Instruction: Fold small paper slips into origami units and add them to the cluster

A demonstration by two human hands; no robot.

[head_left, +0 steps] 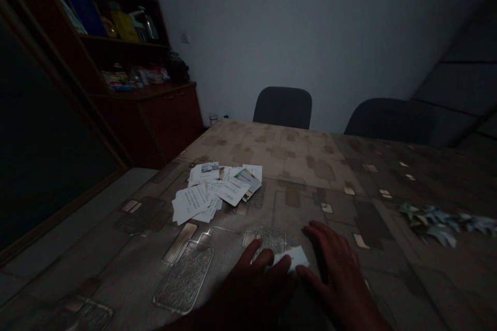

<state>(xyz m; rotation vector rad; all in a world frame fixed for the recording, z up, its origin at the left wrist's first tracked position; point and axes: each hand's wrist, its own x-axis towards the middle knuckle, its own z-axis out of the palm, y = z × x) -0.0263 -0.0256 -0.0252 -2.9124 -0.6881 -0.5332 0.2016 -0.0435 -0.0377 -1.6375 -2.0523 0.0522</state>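
Observation:
A small white piece of paper (300, 255) lies on the patterned tablecloth near the front of the table, partly covered by my fingers. My left hand (264, 279) holds it down from the left, its fingers bent. On the other side, my right hand (338, 264) has its fingers apart, with the thumb at the paper's lower right edge. Farther off to the left is a loose pile of printed white cards or slips (192, 201), overlapping one another. A colourful card (250, 182) lies on the pile's right side.
Folded paper pieces (442, 222) lie in a cluster at the right. Two grey chairs (283, 106) stand behind the table (264, 142), against the wall. A wooden cabinet (171, 119) with filled shelves is at the left. A clear cup (213, 119) shows by the far left corner.

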